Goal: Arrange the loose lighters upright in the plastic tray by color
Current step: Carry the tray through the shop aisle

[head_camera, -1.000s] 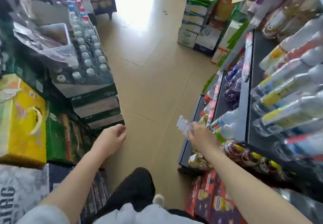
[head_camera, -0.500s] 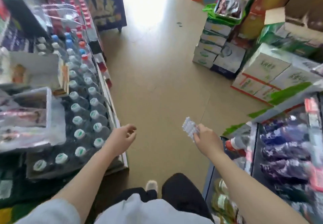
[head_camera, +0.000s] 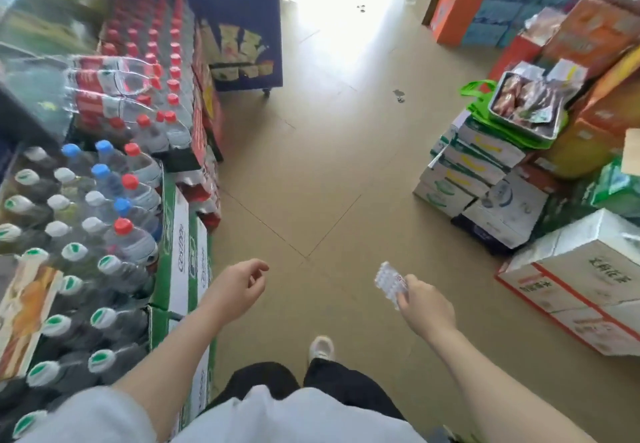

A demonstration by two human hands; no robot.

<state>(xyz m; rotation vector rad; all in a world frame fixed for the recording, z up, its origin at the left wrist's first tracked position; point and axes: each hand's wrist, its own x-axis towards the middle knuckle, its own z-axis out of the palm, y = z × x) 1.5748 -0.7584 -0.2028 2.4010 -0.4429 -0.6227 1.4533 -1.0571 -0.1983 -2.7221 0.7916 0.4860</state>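
Head view is looking down a shop aisle, and the sorting does not appear to have begun: no loose lighters are showing anywhere, and the clear plastic tray [head_camera: 388, 284] is being carried in the air, seemingly with nothing standing in it, though blur is making its cells hard to read. By my judgement everything is left to do: setting the tray down, gathering the lighters, and standing them up by color.

At the bottom of the frame the person's legs and a white shoe [head_camera: 321, 347] are stepping over the tan floor [head_camera: 311, 172]. Lower centre, the left hand [head_camera: 239, 287] is hanging forward with its fingers loosely curled, holding nothing. Lower right of centre, the right hand [head_camera: 425, 304] is reaching forward, its fingers pinching the near edge of the tray, which is tilting up and to the left.

Along the left edge, packs of water bottles [head_camera: 104, 235] are sitting stacked; at mid right, cardboard boxes [head_camera: 568, 269] are piled on the floor; at the top centre a dark blue display stand [head_camera: 242, 20] is standing.
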